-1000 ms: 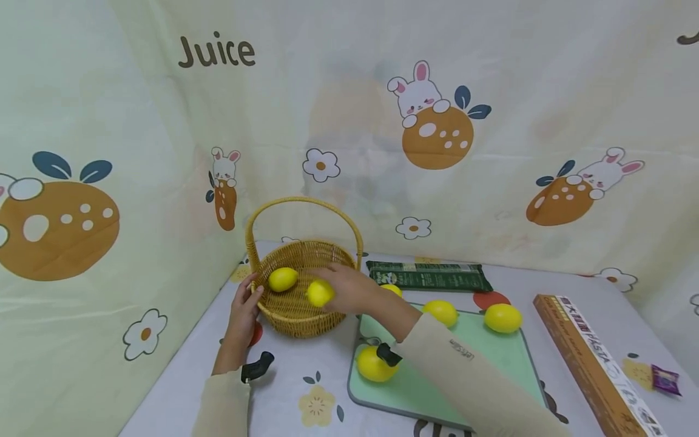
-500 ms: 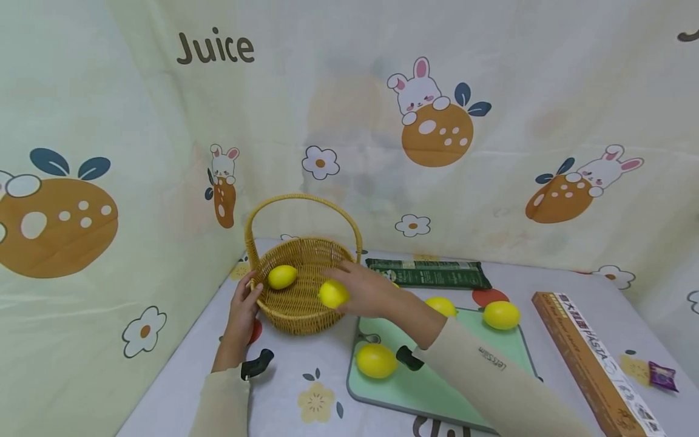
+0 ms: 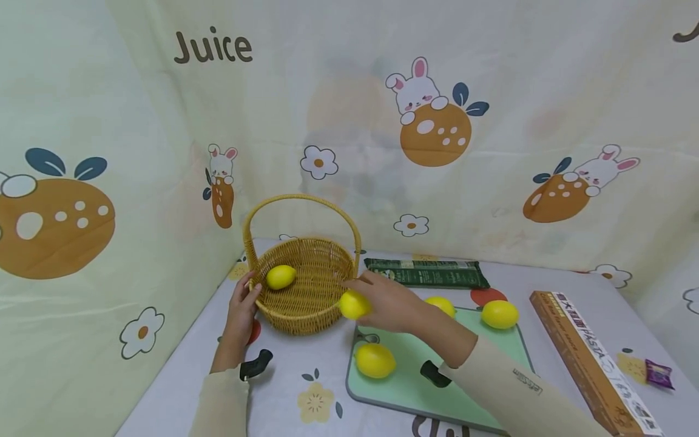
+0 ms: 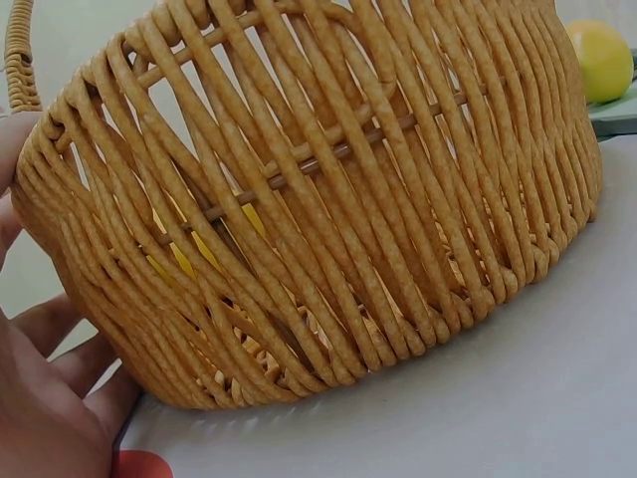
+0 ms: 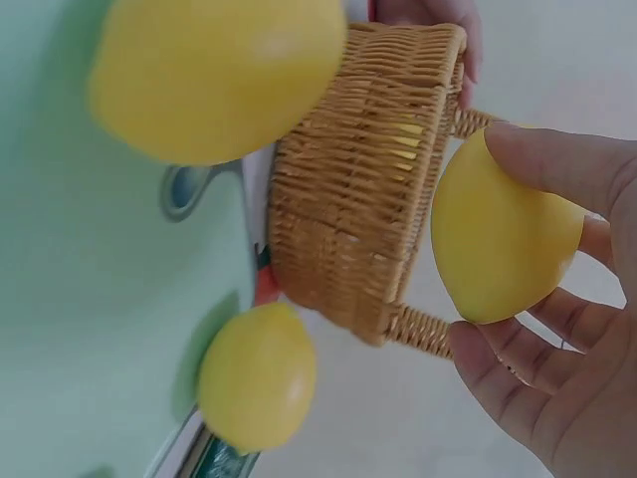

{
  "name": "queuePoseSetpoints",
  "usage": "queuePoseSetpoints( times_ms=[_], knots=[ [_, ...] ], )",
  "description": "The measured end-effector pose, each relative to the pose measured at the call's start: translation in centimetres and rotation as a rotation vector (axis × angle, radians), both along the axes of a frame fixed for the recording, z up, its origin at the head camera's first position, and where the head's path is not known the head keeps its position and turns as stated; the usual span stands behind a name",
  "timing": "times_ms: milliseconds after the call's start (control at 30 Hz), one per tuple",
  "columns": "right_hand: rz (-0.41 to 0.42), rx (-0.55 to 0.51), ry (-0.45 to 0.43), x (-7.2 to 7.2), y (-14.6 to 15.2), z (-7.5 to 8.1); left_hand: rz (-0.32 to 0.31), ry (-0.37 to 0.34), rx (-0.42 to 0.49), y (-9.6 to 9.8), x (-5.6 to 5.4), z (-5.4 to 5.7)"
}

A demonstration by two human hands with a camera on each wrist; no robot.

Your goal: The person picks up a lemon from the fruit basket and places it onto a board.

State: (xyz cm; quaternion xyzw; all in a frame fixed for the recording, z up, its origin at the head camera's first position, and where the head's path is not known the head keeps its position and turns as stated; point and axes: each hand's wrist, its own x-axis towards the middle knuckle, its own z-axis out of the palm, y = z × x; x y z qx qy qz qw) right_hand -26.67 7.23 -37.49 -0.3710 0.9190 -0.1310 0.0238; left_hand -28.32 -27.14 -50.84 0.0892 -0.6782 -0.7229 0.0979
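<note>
A yellow lemon (image 3: pixel 354 304) is pinched between the thumb and fingers of my right hand (image 3: pixel 390 303). In the head view it appears by the right front rim of the wicker basket (image 3: pixel 301 323); the right wrist view shows this held lemon (image 5: pixel 508 229) raised off the board. My left hand (image 3: pixel 240 312) grips the basket's left side at the rim, and in the left wrist view its fingers (image 4: pixel 60 349) lie along the woven wall. One lemon (image 3: pixel 281 277) rests inside the basket. Several others sit on the green cutting board (image 3: pixel 420 388), including a near lemon (image 3: pixel 375 360).
Behind the board lies a dark green packet (image 3: pixel 428 274). A long brown pasta box (image 3: pixel 592 364) lies at the right, with a small purple wrapper (image 3: pixel 659 374) beyond it. The basket's tall handle (image 3: pixel 301 198) arches upward. A patterned cloth (image 3: pixel 317 400) covers the table.
My right hand has drawn back to the right with the lemon, from over the basket's inside to its right front rim. My left hand has stayed on the basket.
</note>
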Motion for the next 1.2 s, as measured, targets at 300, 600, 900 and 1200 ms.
queuePoseSetpoints(
  times_ms=[300,600,900,1200],
  knots=[
    [-0.076,-0.011,-0.022,1.4,2.7,-1.2,-0.012,-0.015,0.033,-0.1,0.1,0.1],
    [-0.135,-0.041,-0.031,2.9,5.2,-3.0,-0.007,-0.001,0.05,0.2,0.3,0.3],
    [-0.234,-0.071,-0.075,4.0,7.4,-4.5,-0.006,0.002,0.046,0.1,0.4,0.1],
    [-0.228,-0.057,-0.073,4.8,9.3,-5.6,-0.015,0.001,0.055,0.1,0.3,0.2]
  ],
)
